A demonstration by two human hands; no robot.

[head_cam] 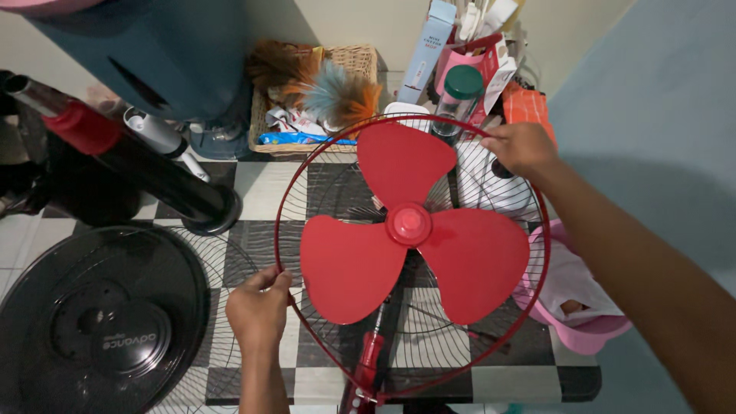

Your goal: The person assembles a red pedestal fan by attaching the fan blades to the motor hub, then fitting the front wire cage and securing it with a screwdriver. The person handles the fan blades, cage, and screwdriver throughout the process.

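1. Grip status: my left hand (259, 313) is closed on the lower-left rim of the round red wire fan guard (537, 253); my right hand (521, 147) is closed on its upper-right rim. Hands sit well apart, on opposite sides of the ring.
2. Location: the guard stands above the black-and-white checkered floor (498, 383), ringing the red three-bladed plastic propeller (409, 224).
3. Risk: I judge that a tilted guard could snag the blade tips, as the gap looks narrow.
4. Risk: thin wire offers little purchase, so a slip at either hand could drop one side.
5. Surroundings: a black round fan grille with centre cap (103, 326) lies left; a woven basket holding a feather duster (356, 65) sits behind.
6. Obstruction: a pink plastic tub (586, 333) crowds the right edge; a clear bottle with green lid (458, 100) stands just behind the rim.
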